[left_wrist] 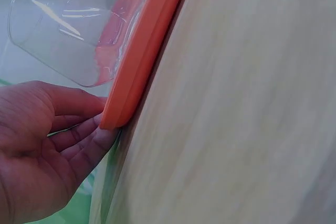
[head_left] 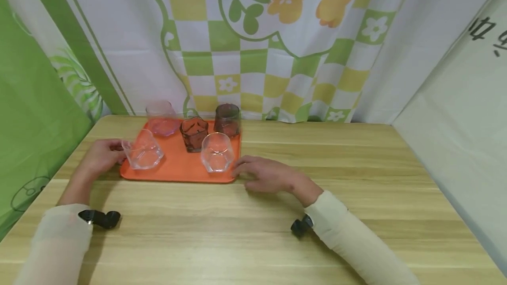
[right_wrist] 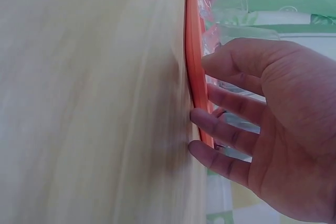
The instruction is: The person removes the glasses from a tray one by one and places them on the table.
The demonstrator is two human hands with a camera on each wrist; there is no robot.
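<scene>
An orange tray (head_left: 180,168) lies on the wooden table, carrying several drinking glasses. My left hand (head_left: 99,157) pinches the tray's left edge at the front corner, thumb at the rim and fingertips tucked under it in the left wrist view. Beside that hand stands a clear angular glass (head_left: 144,157). At the front right corner my right hand (head_left: 271,174) touches the tray's edge with fairly straight fingers (right_wrist: 223,129), its thumb at the rim. Close to it is a clear rounded glass (head_left: 217,157).
Farther back on the tray are a dark wavy glass (head_left: 194,135), a dark round glass (head_left: 227,120) and a pinkish glass (head_left: 162,120). A patterned curtain (head_left: 222,65) hangs behind the table (head_left: 317,144). Green cloth (head_left: 35,100) borders the left, white cloth (head_left: 463,113) the right.
</scene>
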